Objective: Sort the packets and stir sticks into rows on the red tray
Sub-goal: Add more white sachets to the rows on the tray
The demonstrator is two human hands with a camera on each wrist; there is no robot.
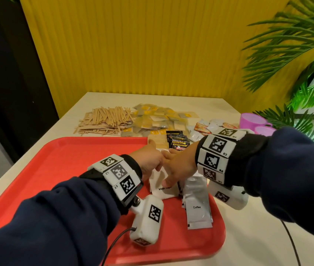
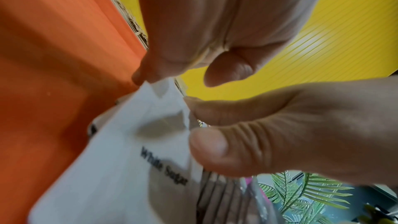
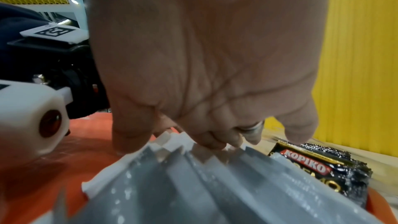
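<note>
Head view
Landmark: red tray (image 1: pixel 56 169) on the white desk (image 1: pixel 248 237).
Left hand (image 1: pixel 148 162): over the tray's right half, fingers curled onto the top edge of the white sugar packets (image 1: pixel 160 186).
Right hand (image 1: pixel 179 166): just right of the left hand and touching it, fingers bent down onto the same stack.
Coffee packets (image 1: pixel 197 204): a silver stack on the tray by its right rim, just right of the sugar packets.
Kopiko packets (image 1: pixel 178 141): black, at the tray's far right corner.
Stir sticks (image 1: pixel 104 120): a loose pile on the desk beyond the tray's far edge.
Tea packets (image 1: pixel 156 120): a heap beyond the tray, right of the sticks.
Pink cups (image 1: pixel 252 120): on the desk, well right of the tray.

Left wrist view
Fingers (image 2: pixel 150 69): narrow, pinching the top corner of a packet reading "White Sugar" (image 2: pixel 120 168) above the tray (image 2: pixel 43 57).
Right thumb (image 2: pixel 211 149): pressed on that packet's edge.

Right wrist view
Fingers (image 3: pixel 215 139): curled down on the upper edges of the fanned packets (image 3: pixel 193 185); a full grip cannot be told.
Kopiko packet (image 3: pixel 312 169): right of the fan, at the tray's edge.
</note>
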